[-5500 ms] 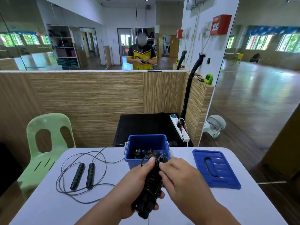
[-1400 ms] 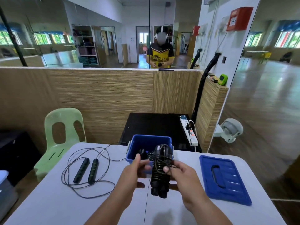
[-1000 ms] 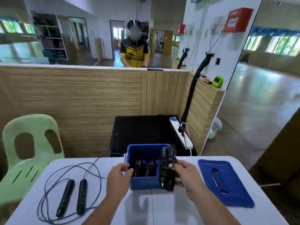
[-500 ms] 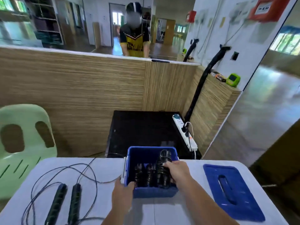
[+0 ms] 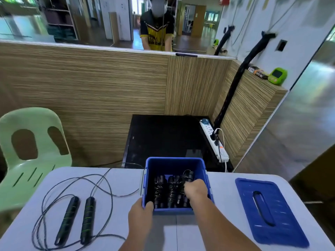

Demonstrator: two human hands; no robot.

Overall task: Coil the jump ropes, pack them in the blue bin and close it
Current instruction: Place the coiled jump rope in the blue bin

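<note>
In the head view the blue bin (image 5: pixel 174 159) sits at the desk's (image 5: pixel 223 192) far edge. The left hand (image 5: pixel 140 212) grips its near-left corner, and the right hand (image 5: pixel 194 190) reaches inside, fingers curled down around a coiled rope (image 5: pixel 187 175) beside two packed bundles (image 5: pixel 159 189). That coil is best seated against the right wall, below the rim, so that the lid (image 5: pixel 268 211) by the desk's right edge can close. A loose rope (image 5: pixel 76 216) lies uncoiled towards the left edge.

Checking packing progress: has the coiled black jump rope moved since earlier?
Yes. The coiled black rope, in the right hand, went from above the white table into the blue plastic bin.
</note>
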